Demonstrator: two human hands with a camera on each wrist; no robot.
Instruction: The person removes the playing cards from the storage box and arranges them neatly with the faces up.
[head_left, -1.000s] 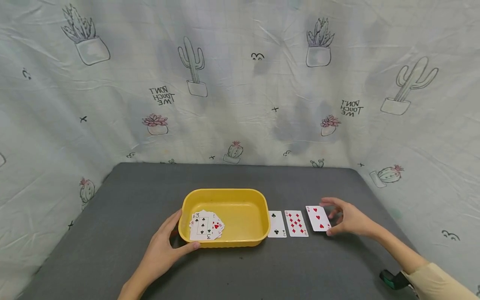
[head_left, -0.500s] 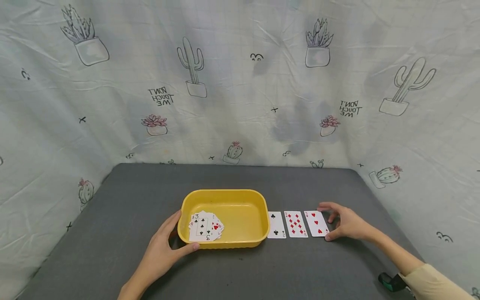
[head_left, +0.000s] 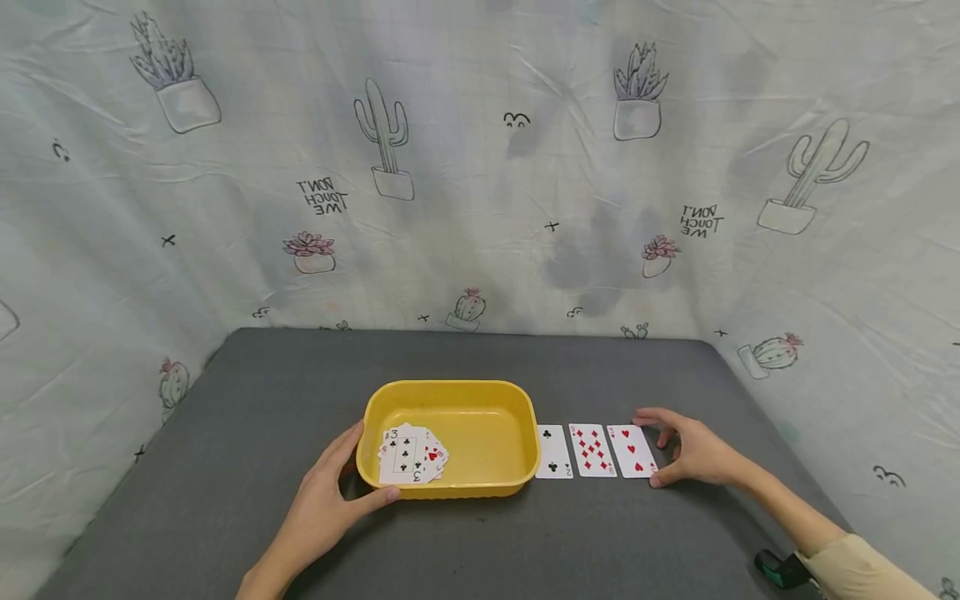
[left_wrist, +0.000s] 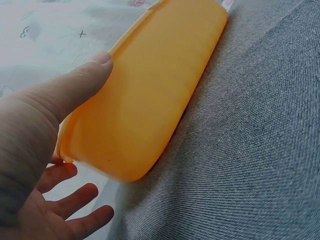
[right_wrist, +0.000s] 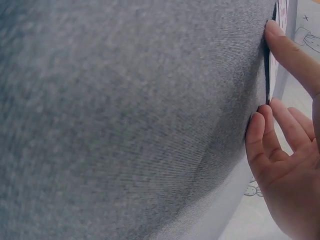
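Three playing cards lie in a row, face up, on a grey desk (head_left: 480,542) with softly rounded far corners. Up close, its covering shows a fine woven grain. Pale, creased cloth (head_left: 480,150) hangs behind it and along both sides, printed with line-drawn cacti, pink-topped succulents in pots, small crosses and reversed lettering. Toward the lower right, a dark object with a green patch (head_left: 782,570) sits partly behind a loose beige sleeve (head_left: 862,571); what it is cannot be told.

The yellow tray (head_left: 487,437), smooth, slightly glossy and apparently plastic, is a rounded oblong with a rolled rim. The left grip (head_left: 322,487) holds its left end, thumb against the near side. Inside, at the left, lies a loosely fanned pile of cards (head_left: 412,454).

Just right of the tray comes a club card (head_left: 554,452), then a diamond card (head_left: 592,451), then the three of hearts (head_left: 631,450). The right grip (head_left: 693,450) pinches that last card by its right-hand corners; whether it lies quite flat is unclear.
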